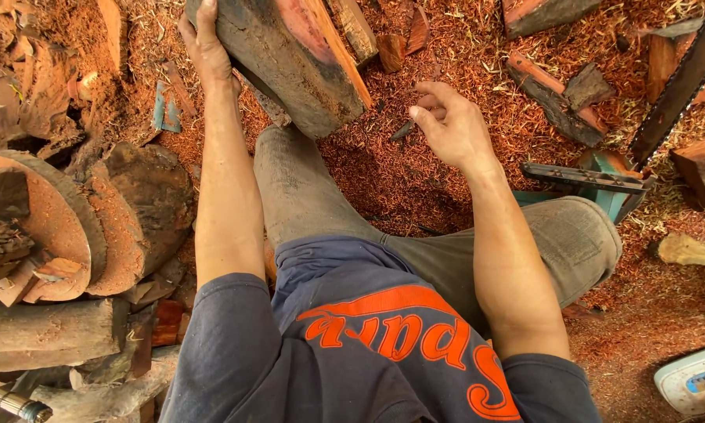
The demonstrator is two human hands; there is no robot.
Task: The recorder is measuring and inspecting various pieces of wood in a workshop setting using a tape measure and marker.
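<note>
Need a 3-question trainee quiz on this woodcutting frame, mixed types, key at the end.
1. True or false: the left hand grips the edge of the thick wood slab.
2. What does the right hand hold? A) a chisel B) nothing, fingers loosely curled C) a log
3. What covers the ground between the legs?

Key: 1 true. 2 B. 3 reddish sawdust and wood shavings.
</note>
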